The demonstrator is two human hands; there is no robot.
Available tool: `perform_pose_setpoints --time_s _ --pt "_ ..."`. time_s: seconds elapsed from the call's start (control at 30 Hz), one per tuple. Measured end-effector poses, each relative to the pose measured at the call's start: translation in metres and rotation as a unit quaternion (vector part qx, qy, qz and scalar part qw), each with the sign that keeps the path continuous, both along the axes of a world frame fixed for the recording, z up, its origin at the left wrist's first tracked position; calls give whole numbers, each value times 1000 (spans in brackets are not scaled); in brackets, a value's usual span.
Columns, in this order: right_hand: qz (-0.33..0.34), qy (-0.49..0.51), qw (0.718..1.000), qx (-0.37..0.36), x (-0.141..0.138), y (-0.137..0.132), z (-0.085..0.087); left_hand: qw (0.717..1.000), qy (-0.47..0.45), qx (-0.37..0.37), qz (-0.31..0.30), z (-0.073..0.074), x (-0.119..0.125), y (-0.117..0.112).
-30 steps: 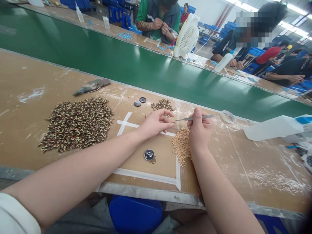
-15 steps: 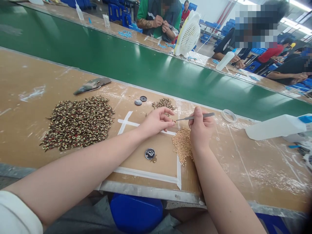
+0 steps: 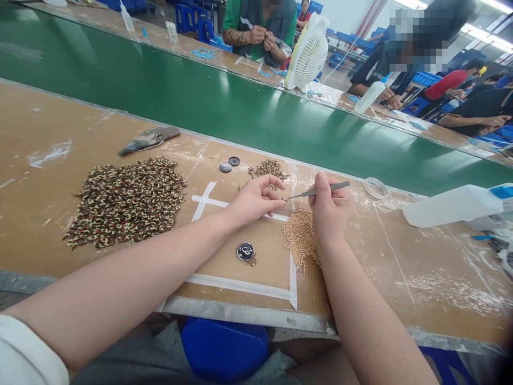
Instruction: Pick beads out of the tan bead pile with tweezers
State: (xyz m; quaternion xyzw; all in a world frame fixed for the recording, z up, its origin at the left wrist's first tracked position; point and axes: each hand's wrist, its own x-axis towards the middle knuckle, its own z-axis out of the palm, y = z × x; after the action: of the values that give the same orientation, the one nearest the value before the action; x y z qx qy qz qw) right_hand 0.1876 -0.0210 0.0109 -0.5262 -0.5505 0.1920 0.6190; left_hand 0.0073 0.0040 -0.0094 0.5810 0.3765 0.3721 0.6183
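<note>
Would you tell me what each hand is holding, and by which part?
Right hand grips metal tweezers around their middle; left hand pinches a tiny piece between its fingers, too small to identify.

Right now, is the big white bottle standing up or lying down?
Lying down. The white bottle rests on its side on the table, with its blue cap pointing to the right.

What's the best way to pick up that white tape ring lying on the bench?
Take the tape ring by its wall from straight above, one finger inside the hole and one outside. It lies flat on the bench, hole up, with a low wall.
</note>
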Motion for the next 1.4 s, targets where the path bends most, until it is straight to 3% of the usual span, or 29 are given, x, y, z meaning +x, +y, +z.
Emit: perform_pose_setpoints --time_s 0.27,0.43,0.6,0.8,1.0,1.07,1.17,1.27,1.4 --pt "-5 -10 1000 4 -1 -1 1 1000 5 -10 8 1 0 1" --pt "-28 11 1000 6 -3 -2 0 1000 19 -6 -22 0 -1 3" --pt "-59 25 998 3 5 2 0 996 67 49 -19 -3 -3 2" --pt "-47 -107 992 -49 24 5 5 942 251 216 62 1 -18 5" --pt "91 -230 963 -105 27 2 6 887 365 266 92 9 -24 7" --pt "139 -234 956 -113 24 1 4 890 351 274 98 10 -23 5" --pt "183 -233 949 -113 19 0 2 917 286 258 100 8 -20 4" --pt "202 -241 943 -109 17 -1 1 944 227 222 91 6 -17 3" --pt "216 -253 936 -113 17 -1 0 954 192 207 99 6 -14 2"
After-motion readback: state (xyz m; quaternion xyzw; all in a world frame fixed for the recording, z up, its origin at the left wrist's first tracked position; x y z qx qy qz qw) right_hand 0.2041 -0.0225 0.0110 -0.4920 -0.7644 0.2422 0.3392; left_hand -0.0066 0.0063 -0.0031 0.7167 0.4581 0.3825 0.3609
